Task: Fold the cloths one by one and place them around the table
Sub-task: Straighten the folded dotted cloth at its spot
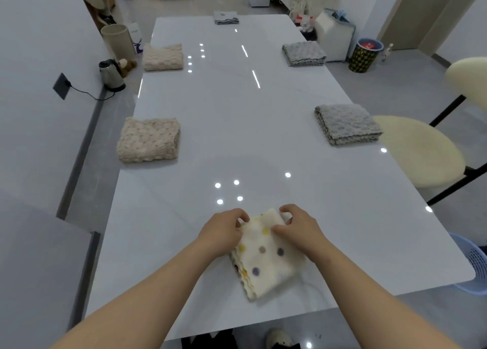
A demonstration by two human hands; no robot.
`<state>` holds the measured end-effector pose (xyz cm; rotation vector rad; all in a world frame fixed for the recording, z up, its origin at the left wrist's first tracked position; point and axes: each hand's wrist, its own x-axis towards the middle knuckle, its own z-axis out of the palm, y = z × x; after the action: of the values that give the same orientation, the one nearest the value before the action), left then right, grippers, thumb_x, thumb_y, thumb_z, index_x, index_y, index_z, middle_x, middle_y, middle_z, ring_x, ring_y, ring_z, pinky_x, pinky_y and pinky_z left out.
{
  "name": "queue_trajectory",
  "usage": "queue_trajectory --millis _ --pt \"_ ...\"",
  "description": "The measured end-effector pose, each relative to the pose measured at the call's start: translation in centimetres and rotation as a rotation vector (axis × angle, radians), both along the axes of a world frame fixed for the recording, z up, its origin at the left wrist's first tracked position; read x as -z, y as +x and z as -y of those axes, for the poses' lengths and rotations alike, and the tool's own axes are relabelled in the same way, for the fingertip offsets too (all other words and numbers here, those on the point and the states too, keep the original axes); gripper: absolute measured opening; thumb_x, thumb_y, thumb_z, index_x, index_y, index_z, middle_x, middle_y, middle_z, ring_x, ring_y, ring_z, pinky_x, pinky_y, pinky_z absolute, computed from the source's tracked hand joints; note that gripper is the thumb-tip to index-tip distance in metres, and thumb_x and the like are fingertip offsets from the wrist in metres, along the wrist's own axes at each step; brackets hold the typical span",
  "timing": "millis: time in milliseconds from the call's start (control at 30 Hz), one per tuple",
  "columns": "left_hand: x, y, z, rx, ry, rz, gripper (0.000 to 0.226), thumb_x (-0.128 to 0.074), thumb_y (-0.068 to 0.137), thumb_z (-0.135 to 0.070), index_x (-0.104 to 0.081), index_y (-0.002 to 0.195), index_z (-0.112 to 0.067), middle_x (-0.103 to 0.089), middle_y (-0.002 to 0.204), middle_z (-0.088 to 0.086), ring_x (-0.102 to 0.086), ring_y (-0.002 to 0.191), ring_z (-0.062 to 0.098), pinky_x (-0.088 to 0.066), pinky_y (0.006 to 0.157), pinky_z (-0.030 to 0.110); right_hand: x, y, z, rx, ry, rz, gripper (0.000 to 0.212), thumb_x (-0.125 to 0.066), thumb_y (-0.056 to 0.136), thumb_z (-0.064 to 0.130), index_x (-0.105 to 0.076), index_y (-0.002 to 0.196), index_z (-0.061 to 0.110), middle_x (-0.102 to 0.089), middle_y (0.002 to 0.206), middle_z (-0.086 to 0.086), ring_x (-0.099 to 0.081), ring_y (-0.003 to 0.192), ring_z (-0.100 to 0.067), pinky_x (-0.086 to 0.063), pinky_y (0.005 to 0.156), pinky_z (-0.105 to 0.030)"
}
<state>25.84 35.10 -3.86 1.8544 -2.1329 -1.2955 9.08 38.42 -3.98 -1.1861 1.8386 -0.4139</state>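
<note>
Both hands, left hand point(226, 230) and right hand point(295, 227), pinch the dotty cloth point(266, 256) at its far edge. Letting go roughly could make the folds pop open.

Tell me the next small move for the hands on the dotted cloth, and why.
Probably let go and pat it flat: the dotted cloth already lies folded at the table's near end, both hands pinch its far edge, and five folded cloths sit around the other places.

I see a glossy white table point(237, 127) carrying six folded cloths: two beige point(149, 139) point(162, 57) left, two grey point(347, 123) point(303, 53) right, one far point(226, 17), one dotted point(267, 253) near.
</note>
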Motion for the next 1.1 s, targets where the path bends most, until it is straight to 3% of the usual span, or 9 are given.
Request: queue_trajectory --millis 167,267,333,400,500,600,700,867,1100 --pt "0.1 -1.8 -2.1 -0.204 -0.063 0.004 0.038 -0.048 0.088 -0.016 -0.050 0.125 -0.022 -0.052 0.117 -0.001 -0.050 0.098 0.014 -0.042 0.080 0.024 0.2 -2.4 -0.6 -0.127 0.092 0.032 0.022 -0.054 0.081 0.021 -0.053 0.102 0.015 -0.057 0.097 -0.001 -0.056 0.087 -0.018 -0.050 0.077 -0.034" --pt "0.4 -2.7 -4.2 -0.314 -0.077 0.039 0.048 -0.054 0.085 -0.023 -0.041 0.131 -0.020 -0.048 0.124 0.004 -0.050 0.109 0.021 -0.043 0.087 0.029 0.8 -3.4 -1.3 -0.142 0.079 0.026 0.026 -0.053 0.081 0.021 -0.053 0.102 0.005 -0.054 0.088 -0.003 -0.052 0.078 -0.020 -0.051 0.075 -0.039" --pt "0.3 -3.1 -5.8 -0.449 -0.066 0.045 0.056 -0.057 0.083 -0.026 -0.035 0.134 -0.018 -0.042 0.127 0.007 -0.049 0.110 0.024 -0.042 0.084 0.029 0.9 -3.7 -1.6 -0.159 0.063 0.037 0.026 -0.053 0.081 0.020 -0.053 0.103 0.004 -0.051 0.082 -0.001 -0.050 0.076 -0.020 -0.048 0.070 -0.036" --pt "0.3 -3.2 -7.0 -0.549 -0.022 0.060 0.064 -0.061 0.081 -0.029 -0.030 0.135 -0.014 -0.040 0.129 0.009 -0.050 0.108 0.025 -0.040 0.076 0.027 0.7 -3.7 -1.9 -0.163 0.048 0.077 0.025 -0.054 0.082 0.021 -0.051 0.103 0.009 -0.052 0.083 0.002 -0.055 0.080 -0.022 -0.053 0.077 -0.039" --pt "0.4 -3.1 -8.0 -0.556 0.054 0.077 0.060 -0.066 0.078 -0.027 -0.034 0.126 -0.009 -0.048 0.111 0.007 -0.051 0.089 0.020 -0.037 0.059 0.023 0.5 -3.8 -2.2 -0.181 0.028 0.109 0.031 -0.059 0.080 0.028 -0.044 0.106 0.020 -0.051 0.087 0.010 -0.060 0.090 -0.022 -0.054 0.084 -0.047" --pt "0.6 -3.2 -8.6 -0.557 0.076 0.041 0.040 -0.064 0.079 -0.021 -0.038 0.108 -0.013 -0.051 0.096 0.001 -0.050 0.085 0.018 -0.038 0.060 0.024 0.6 -3.8 -2.5 -0.199 0.026 0.103 0.037 -0.060 0.078 0.027 -0.042 0.110 0.022 -0.051 0.087 0.012 -0.060 0.092 -0.021 -0.053 0.085 -0.046" --pt "0.6 -3.4 -9.1 -0.576 0.029 0.019 0.036 -0.066 0.080 -0.019 -0.039 0.103 -0.015 -0.047 0.080 -0.006 -0.048 0.081 0.015 -0.035 0.056 0.018 0.7 -4.0 -2.9 -0.199 0.024 0.099 0.034 -0.059 0.079 0.023 -0.043 0.108 0.017 -0.053 0.091 0.005 -0.059 0.092 -0.022 -0.053 0.085 -0.042" --pt "1.0 -3.8 -10.4 -0.592 -0.012 -0.071 0.033 -0.070 0.078 -0.019 -0.044 0.097 -0.017 -0.046 0.072 -0.007 -0.045 0.070 0.006 -0.034 0.056 0.017 0.6 -4.5 -3.8 -0.169 0.021 0.125 0.026 -0.059 0.082 0.020 -0.044 0.102 0.013 -0.048 0.082 0.007 -0.050 0.076 -0.013 -0.041 0.062 -0.024" --pt "1.3 -4.4 -11.3 -0.591 -0.034 -0.134 0.025 -0.067 0.079 -0.015 -0.047 0.093 -0.018 -0.050 0.073 -0.006 -0.045 0.067 0.006 -0.034 0.055 0.017 0.6 -5.7 -5.0 -0.186 0.031 0.106 0.012 -0.054 0.081 0.016 -0.042 0.077 0.015 -0.044 0.075 0.004 -0.039 0.063 -0.010 -0.031 0.054 -0.022"
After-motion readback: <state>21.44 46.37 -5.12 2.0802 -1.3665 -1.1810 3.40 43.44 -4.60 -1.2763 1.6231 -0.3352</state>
